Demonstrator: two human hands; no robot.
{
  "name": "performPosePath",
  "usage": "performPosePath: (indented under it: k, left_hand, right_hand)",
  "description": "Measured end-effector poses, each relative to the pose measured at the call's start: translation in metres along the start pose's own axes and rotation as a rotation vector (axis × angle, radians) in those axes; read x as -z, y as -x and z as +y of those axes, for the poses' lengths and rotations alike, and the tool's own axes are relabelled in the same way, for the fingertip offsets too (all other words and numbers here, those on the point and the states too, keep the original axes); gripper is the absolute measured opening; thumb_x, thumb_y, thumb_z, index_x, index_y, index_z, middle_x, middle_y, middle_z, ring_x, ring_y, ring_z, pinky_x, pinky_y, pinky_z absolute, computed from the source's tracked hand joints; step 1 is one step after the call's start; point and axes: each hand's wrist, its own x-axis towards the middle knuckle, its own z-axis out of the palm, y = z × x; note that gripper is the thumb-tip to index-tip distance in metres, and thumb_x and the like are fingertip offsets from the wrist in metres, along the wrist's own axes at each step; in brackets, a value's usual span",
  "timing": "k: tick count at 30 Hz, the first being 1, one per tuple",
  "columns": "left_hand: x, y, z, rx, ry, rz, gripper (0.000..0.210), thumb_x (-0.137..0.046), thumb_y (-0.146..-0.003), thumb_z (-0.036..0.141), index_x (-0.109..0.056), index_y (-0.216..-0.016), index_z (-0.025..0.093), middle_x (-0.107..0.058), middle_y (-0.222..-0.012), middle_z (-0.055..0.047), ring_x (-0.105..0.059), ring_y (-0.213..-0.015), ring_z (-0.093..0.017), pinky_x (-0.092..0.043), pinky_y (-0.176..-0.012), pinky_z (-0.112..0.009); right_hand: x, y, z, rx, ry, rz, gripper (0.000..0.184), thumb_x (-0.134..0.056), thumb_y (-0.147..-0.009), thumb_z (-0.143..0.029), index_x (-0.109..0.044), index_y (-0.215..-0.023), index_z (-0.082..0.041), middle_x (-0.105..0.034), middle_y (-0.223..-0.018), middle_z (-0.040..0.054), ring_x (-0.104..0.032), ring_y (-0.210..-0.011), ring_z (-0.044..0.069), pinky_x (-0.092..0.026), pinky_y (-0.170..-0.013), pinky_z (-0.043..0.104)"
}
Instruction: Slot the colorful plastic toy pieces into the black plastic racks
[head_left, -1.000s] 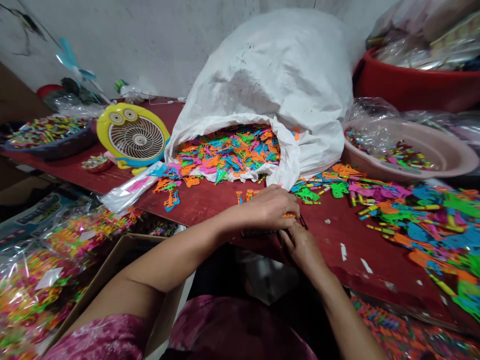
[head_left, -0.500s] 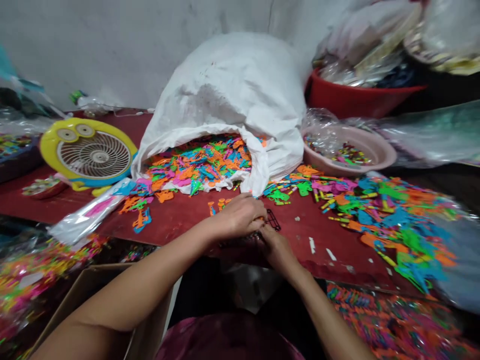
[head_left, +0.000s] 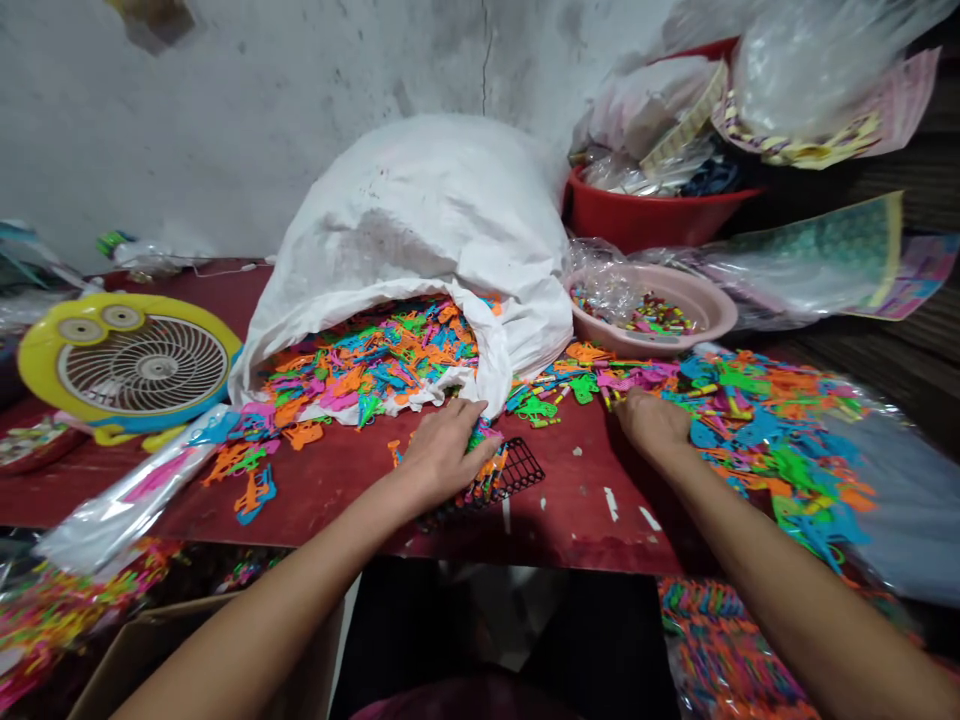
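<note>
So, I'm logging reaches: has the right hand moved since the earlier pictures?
Yes: the right hand went rightward, from before the white sack to before the pink basin.

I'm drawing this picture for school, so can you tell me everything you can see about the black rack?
The black rack is a grid of thin bars with small open cells; it might be plastic or coated wire. It lies on the red table near the front edge. Its right end shows bare cells, and colourful pieces sit packed in it further left. The left hand hides part of it, so I can't tell whether that hand touches the bars.
</note>
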Motion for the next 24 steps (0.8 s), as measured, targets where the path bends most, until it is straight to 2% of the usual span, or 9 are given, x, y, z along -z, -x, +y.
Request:
performPosePath:
  k: [3, 9, 12, 15, 18, 24]
  left_hand:
    - [0.001, 0.001, -0.002, -0.027, 0.045, -0.045, 0.048, -0.050, -0.094, 0.041, -0.049, -0.135, 0.017, -0.055, -0.136, -0.014, -0.053, -0.126, -0.029, -0.045, -0.105, -0.045]
    - [0.009, 0.004, -0.004, -0.229, 0.140, -0.161, 0.043, -0.053, -0.093, 0.031, -0.050, -0.135, 0.024, -0.057, -0.137, -0.008, -0.054, -0.125, -0.023, -0.044, -0.107, -0.042]
    - [0.010, 0.002, -0.003, -0.243, 0.075, -0.202, 0.050, -0.051, -0.095, 0.034, -0.042, -0.143, 0.026, -0.045, -0.148, -0.009, -0.046, -0.133, -0.025, -0.041, -0.108, -0.045]
    - [0.011, 0.000, 0.002, -0.312, -0.020, -0.215, 0.050, -0.047, -0.098, 0.040, -0.040, -0.145, 0.028, -0.033, -0.157, -0.008, -0.032, -0.142, -0.028, -0.030, -0.114, -0.051]
    - [0.013, -0.002, 0.007, -0.394, -0.066, -0.269, 0.046, -0.049, -0.095, 0.051, -0.054, -0.134, 0.027, -0.040, -0.153, -0.007, -0.035, -0.139, -0.030, -0.027, -0.113, -0.054]
    - [0.015, -0.005, 0.013, -0.400, -0.051, -0.323, 0.046, -0.052, -0.091, 0.058, -0.061, -0.121, 0.025, -0.059, -0.127, -0.010, -0.053, -0.115, -0.027, -0.039, -0.099, -0.044]
  right_hand:
    - [-0.004, -0.010, -0.006, -0.019, -0.014, -0.037, 0.036, -0.048, -0.091, -0.024, -0.060, -0.118, -0.005, -0.069, -0.095, 0.0264, -0.068, -0.094, 0.036, -0.046, -0.075, 0.042]
    - [-0.001, -0.009, 0.001, -0.077, -0.012, -0.116, 0.036, -0.048, -0.086, -0.010, -0.057, -0.120, -0.006, -0.067, -0.099, 0.0268, -0.065, -0.102, 0.034, -0.041, -0.075, 0.038]
    - [0.002, -0.006, 0.006, -0.091, -0.020, -0.125, 0.034, -0.047, -0.087, -0.010, -0.057, -0.119, -0.004, -0.067, -0.097, 0.0272, -0.065, -0.101, 0.034, -0.039, -0.073, 0.036]
    - [0.003, -0.005, 0.008, -0.101, -0.023, -0.127, 0.033, -0.041, -0.089, -0.008, -0.057, -0.117, -0.001, -0.066, -0.095, 0.0279, -0.066, -0.100, 0.033, -0.037, -0.073, 0.037]
    - [0.001, -0.005, 0.009, -0.096, -0.040, -0.118, 0.031, -0.042, -0.089, -0.008, -0.058, -0.115, 0.000, -0.066, -0.096, 0.0287, -0.065, -0.102, 0.034, -0.037, -0.074, 0.037]
    - [-0.005, -0.011, 0.011, -0.134, -0.090, -0.072, 0.030, -0.041, -0.091, -0.008, -0.057, -0.115, 0.003, -0.065, -0.096, 0.0301, -0.064, -0.105, 0.032, -0.036, -0.075, 0.037]
